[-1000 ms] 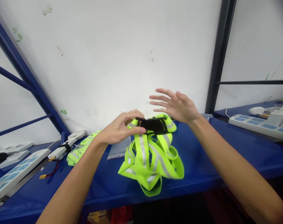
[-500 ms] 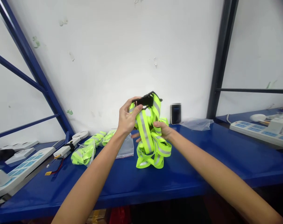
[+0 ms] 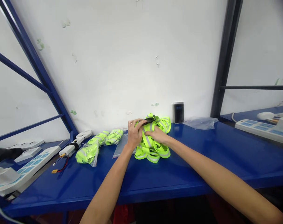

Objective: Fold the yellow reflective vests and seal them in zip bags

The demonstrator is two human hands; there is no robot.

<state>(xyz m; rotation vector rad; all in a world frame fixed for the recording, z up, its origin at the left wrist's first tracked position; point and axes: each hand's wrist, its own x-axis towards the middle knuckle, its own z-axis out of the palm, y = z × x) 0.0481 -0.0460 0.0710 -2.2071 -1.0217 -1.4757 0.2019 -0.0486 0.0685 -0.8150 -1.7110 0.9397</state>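
A bundle of neon-yellow reflective straps [image 3: 153, 152] with grey stripes rests loosely gathered on the blue table. My left hand [image 3: 135, 133] is closed on its upper left part, beside a black plastic buckle [image 3: 149, 120]. From the right, my right hand [image 3: 158, 135] grips into the strap folds, with thumb and fingers partly hidden by them. A flat clear plastic bag [image 3: 120, 148] lies just left of the bundle, partly behind my left forearm.
Bagged yellow strap bundles [image 3: 87, 153] lie at the left, near a small white fan [image 3: 84, 134] and a wired connector [image 3: 54, 171]. White power strips [image 3: 34, 165] flank both sides. A dark device [image 3: 178, 112] stands by the wall, beside another plastic bag [image 3: 201, 123].
Both hands have lowered the strap bundle toward the table. The buckle, upright and higher before, now sits lower and flatter, and the straps are more bunched together.
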